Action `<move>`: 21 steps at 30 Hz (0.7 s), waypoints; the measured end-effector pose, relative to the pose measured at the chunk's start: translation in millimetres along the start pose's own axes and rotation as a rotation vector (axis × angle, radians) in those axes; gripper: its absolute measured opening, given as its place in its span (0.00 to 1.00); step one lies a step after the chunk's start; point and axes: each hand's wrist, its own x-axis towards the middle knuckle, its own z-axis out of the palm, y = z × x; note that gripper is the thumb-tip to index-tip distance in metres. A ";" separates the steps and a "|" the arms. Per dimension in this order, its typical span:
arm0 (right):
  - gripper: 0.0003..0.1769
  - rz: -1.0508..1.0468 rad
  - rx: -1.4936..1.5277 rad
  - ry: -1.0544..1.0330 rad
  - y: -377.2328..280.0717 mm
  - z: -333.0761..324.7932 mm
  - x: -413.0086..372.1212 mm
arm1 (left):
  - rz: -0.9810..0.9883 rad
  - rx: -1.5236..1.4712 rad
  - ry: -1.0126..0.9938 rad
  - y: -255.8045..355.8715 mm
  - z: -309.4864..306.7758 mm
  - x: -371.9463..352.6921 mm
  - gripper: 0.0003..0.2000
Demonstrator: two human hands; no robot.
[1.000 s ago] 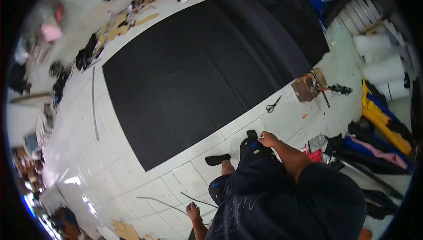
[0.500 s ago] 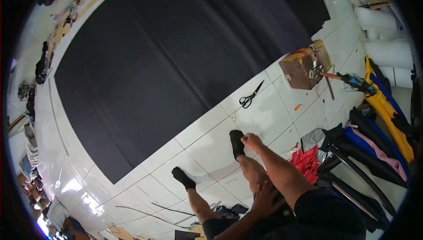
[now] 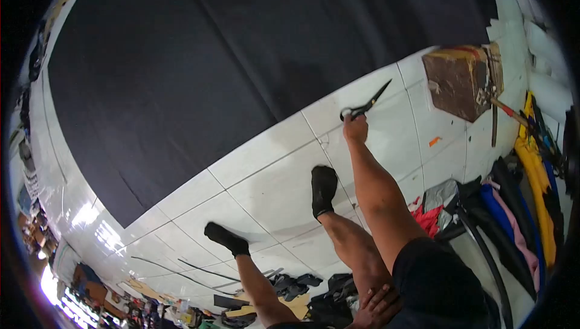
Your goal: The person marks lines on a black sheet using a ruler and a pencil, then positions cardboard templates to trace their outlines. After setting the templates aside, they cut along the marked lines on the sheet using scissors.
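Clamping the right hand (image 3: 355,129), fingers curled, on the handles of the one pair of scissors (image 3: 366,106) on the floor (image 3: 272,172) beside the single black cloth (image 3: 211,57), resting the left hand (image 3: 377,308) spread on a thigh.

White tiled floor (image 3: 266,178), glare patches, wide black cloth (image 3: 211,45), cardboard box (image 3: 459,78)
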 end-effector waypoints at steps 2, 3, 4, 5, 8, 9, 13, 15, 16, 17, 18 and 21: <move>0.36 0.044 -0.048 -0.050 -9.5 -5.3 9.0 | 0.007 0.004 0.014 -6.3 5.6 3.9 0.21; 0.35 0.045 -0.087 -0.078 -12.1 -2.0 19.6 | 0.010 0.002 0.023 -11.5 6.9 7.5 0.21; 0.35 0.062 -0.111 -0.146 -22.3 -16.2 9.3 | 0.008 -0.003 0.031 -15.3 6.3 7.6 0.21; 0.35 0.077 -0.135 -0.216 -33.2 -31.0 -1.4 | 0.008 -0.021 0.043 -15.7 6.3 7.0 0.21; 0.24 -0.244 0.063 -0.516 17.7 -10.9 26.4 | -0.006 -0.064 0.105 -12.1 2.1 6.4 0.21; 0.17 -0.078 0.487 -0.422 8.2 -14.8 -12.4 | -0.005 -0.069 0.132 -12.3 1.4 6.2 0.21; 0.10 0.004 0.375 -0.825 7.0 -45.2 -90.8 | -0.032 -0.122 0.213 -13.3 -8.6 -23.3 0.21; 0.06 -0.135 0.277 -0.832 -3.8 -69.7 -167.6 | -0.041 -0.168 0.265 -8.2 -17.6 -49.3 0.21; 0.08 -0.159 0.196 -0.826 11.3 -61.2 -182.2 | -0.053 -0.192 0.297 -6.1 -21.1 -63.6 0.21; 0.14 -0.126 0.244 -0.842 3.4 -75.6 -227.5 | -0.070 -0.219 0.338 -4.5 -26.0 -81.3 0.21; 0.17 -0.163 0.165 -0.877 -6.2 -91.0 -268.6 | -0.091 -0.242 0.386 -3.1 -29.8 -101.1 0.21; 0.23 -0.602 -0.289 -0.868 -28.5 -126.6 -386.5 | -0.220 -0.360 0.560 -9.3 -47.9 -183.5 0.21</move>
